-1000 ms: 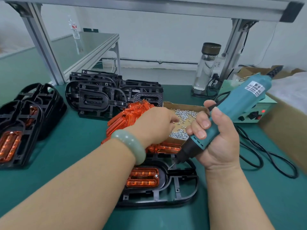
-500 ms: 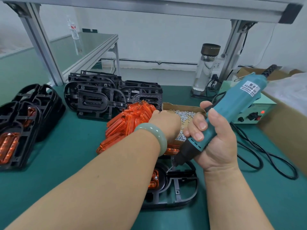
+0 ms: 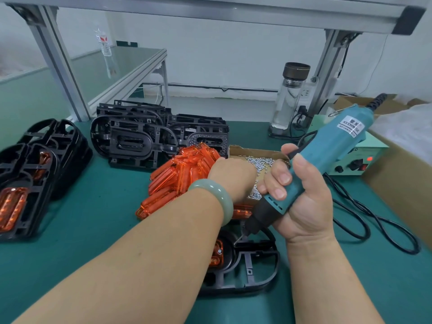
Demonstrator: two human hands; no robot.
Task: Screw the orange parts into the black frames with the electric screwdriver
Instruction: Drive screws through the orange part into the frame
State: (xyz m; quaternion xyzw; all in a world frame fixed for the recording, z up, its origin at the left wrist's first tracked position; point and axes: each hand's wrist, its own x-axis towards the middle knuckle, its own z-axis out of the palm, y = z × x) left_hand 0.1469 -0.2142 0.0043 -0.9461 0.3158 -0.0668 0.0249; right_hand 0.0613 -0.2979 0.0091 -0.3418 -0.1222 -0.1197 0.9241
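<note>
My right hand (image 3: 301,202) grips the teal electric screwdriver (image 3: 322,160), its bit tip pointing down at the black frame (image 3: 252,270) lying in front of me. An orange part (image 3: 216,254) sits in that frame, mostly hidden by my left forearm. My left hand (image 3: 231,176) reaches into the cardboard box of screws (image 3: 259,161); its fingers are hidden behind the hand's back, so I cannot tell whether they hold a screw. A heap of loose orange parts (image 3: 180,181) lies just left of that hand.
Stacked black frames (image 3: 140,139) stand behind the orange heap. Frames with orange parts fitted (image 3: 21,190) lie at the far left. A green power unit (image 3: 350,160), a black cable (image 3: 374,220), a glass bottle (image 3: 289,99) and a large carton (image 3: 402,183) fill the right side.
My left hand has moved farther right and back, over the screw box, and my forearm now covers most of the frame. The screwdriver has tilted slightly but stays over the frame.
</note>
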